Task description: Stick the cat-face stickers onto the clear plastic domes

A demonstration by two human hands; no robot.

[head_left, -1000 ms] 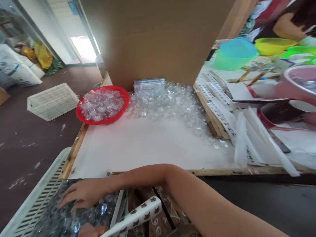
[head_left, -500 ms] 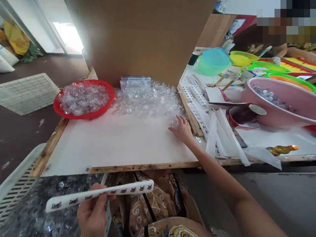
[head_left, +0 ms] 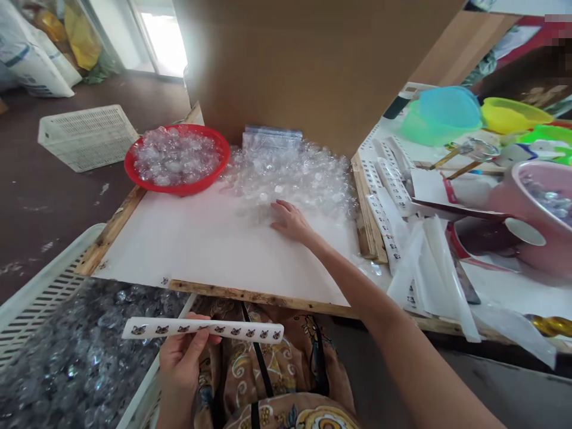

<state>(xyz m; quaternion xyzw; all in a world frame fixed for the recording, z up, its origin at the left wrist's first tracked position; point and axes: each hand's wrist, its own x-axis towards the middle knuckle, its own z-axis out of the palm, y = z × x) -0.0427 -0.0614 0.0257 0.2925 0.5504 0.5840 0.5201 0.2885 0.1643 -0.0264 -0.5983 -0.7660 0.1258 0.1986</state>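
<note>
My left hand [head_left: 185, 351] is closed on a white sticker strip [head_left: 261, 333] printed with a row of dark animal faces, held level in front of the table's near edge. Over the white tabletop [head_left: 232, 244], my right hand [head_left: 292, 221] reaches out with its fingers stretched and apart. Its fingertips are at the near edge of a heap of clear plastic balls [head_left: 308, 179], and nothing shows in its grasp. A red basin [head_left: 179, 189] full of similar clear pieces stands left of the heap.
A white crate [head_left: 149, 381] of clear pieces sits below left. Wooden strips [head_left: 369, 220] edge the tabletop. More sticker strips [head_left: 388, 229], a pink tub [head_left: 531, 238] and a dark cup [head_left: 491, 233] lie right. A large cardboard box [head_left: 308, 65] stands behind the heap.
My right hand has moved left along the front of the heap, away from the right wooden strip. The sticker strip in my left hand is now more level. The view has swung left.
</note>
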